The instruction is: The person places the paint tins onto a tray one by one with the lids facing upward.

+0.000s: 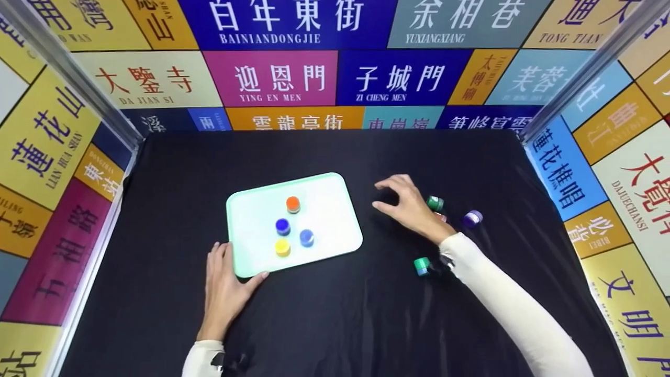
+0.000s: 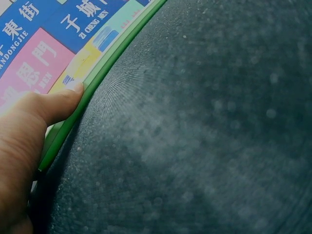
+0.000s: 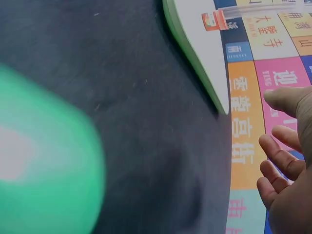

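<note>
My left hand [image 1: 224, 287] holds the front left corner of a pale green-rimmed white tray [image 1: 330, 220]. Its thumb [image 2: 63, 103] lies on the front rim, the fingers along the left side. On the tray stand small jars: an orange-topped jar [image 1: 293, 204], a dark blue jar [image 1: 282, 226], a lighter blue jar [image 1: 306, 238] and a yellow jar [image 1: 282, 247]. Right of the tray, my right hand [image 1: 411, 205] hovers over the cloth, thumb and fingers apart, nothing between them. Beside its wrist lie a dark green jar [image 1: 435, 203] and a reddish jar [image 1: 440, 217], partly hidden.
Farther right lies a purple jar [image 1: 472, 218]. A green jar [image 1: 422, 266] lies below the right forearm; a blurred green jar [image 3: 44, 161] fills the left of the right wrist view. Black cloth [image 1: 324, 324] covers the table, and printed panels [image 1: 269, 78] wall it in.
</note>
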Demonstrator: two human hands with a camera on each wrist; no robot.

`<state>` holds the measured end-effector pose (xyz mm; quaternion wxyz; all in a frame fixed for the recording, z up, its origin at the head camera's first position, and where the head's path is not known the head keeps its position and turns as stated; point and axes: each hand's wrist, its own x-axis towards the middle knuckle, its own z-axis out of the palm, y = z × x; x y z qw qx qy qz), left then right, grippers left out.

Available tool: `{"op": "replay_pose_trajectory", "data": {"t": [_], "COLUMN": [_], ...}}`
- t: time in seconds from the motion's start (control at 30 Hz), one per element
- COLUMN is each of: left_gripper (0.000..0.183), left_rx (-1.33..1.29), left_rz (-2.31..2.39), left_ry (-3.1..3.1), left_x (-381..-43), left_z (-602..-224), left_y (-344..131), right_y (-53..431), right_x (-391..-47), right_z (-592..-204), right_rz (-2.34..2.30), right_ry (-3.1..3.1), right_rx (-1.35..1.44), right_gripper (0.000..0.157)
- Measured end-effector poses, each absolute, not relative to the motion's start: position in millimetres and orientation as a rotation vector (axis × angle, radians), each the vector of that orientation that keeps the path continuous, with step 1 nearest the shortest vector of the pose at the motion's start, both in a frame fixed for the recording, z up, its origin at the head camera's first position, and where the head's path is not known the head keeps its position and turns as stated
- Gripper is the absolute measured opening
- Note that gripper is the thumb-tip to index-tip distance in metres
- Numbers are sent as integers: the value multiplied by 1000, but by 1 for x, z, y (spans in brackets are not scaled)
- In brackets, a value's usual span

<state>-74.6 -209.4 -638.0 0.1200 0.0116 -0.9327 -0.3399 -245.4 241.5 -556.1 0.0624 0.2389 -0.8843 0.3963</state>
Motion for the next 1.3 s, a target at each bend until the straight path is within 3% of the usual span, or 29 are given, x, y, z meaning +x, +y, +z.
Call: {"op": "replay_pose_trajectory", "data": {"t": [0.33,0.73,1.3], "left_gripper": [110,112,111], "left_rx": [28,29,21], "left_rz": [-1004,-995,-1005], "left_ry": [-2724,-2734,-2724], "left_x": [-73,-74,-74], "left_z": [-640,-638,-638], "left_y": [-209,-208,-208], "right_y": [290,342,369], "right_x": [-226,-199,-182], "right_z": [-549,-569,-589], "right_rz": [1170,1169,1093], "right_ry": [-2653,-2587,-2614], "right_rx": [607,530,436], "right_gripper": [38,41,40]}}
